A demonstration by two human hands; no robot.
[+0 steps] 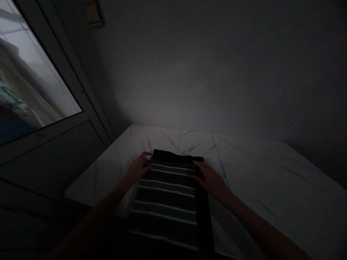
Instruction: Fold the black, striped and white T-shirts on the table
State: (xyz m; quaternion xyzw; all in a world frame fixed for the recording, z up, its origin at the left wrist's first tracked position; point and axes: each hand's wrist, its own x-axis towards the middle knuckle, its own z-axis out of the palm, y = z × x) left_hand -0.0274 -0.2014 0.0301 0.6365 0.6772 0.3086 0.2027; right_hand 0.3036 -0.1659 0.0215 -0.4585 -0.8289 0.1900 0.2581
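Observation:
A dark folded cloth with green and white stripes [168, 196] lies flat on the marble-patterned table in front of me. Black cloth [173, 156] shows past its far edge and along its right side; whether both are one garment I cannot tell in the dim light. At the far left corner my left hand [137, 168] touches the edge, thumb and fingers apart. My right hand [211, 178] rests on the far right corner, its thumb spread from its fingers over the black strip. The near end of the cloth fades into shadow.
The white table [260, 173] with grey veins and dark seam lines meets a plain wall [203, 72] at the back. To the left stands a door [65, 144] with a glass pane. A switch plate [92, 13] is high on the wall.

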